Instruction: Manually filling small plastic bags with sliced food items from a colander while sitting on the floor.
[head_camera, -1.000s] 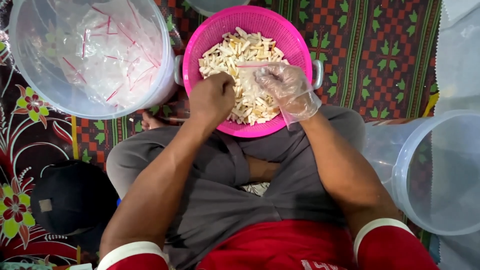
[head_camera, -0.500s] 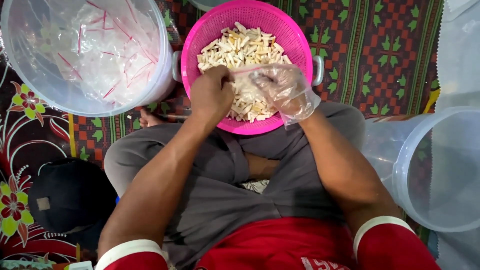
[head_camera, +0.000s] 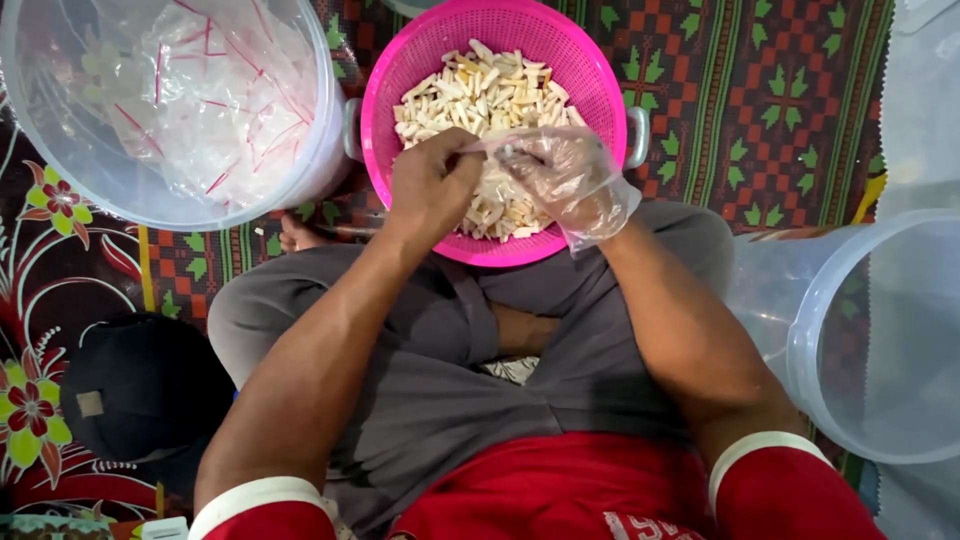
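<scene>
My left hand (head_camera: 432, 185) is curled shut, pinching the edge of a small clear bag (head_camera: 500, 148); my gloved right hand (head_camera: 565, 180) grips the same bag from three o'clock; both hover over the pink colander (head_camera: 400, 70) of pale sticks (head_camera: 480, 90); at ten o'clock stands a clear tub (head_camera: 60, 170); at four o'clock, another clear tub (head_camera: 810, 350).

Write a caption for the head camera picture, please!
Bare left hand and gloved right hand meet over a pink colander of pale sticks.
</scene>
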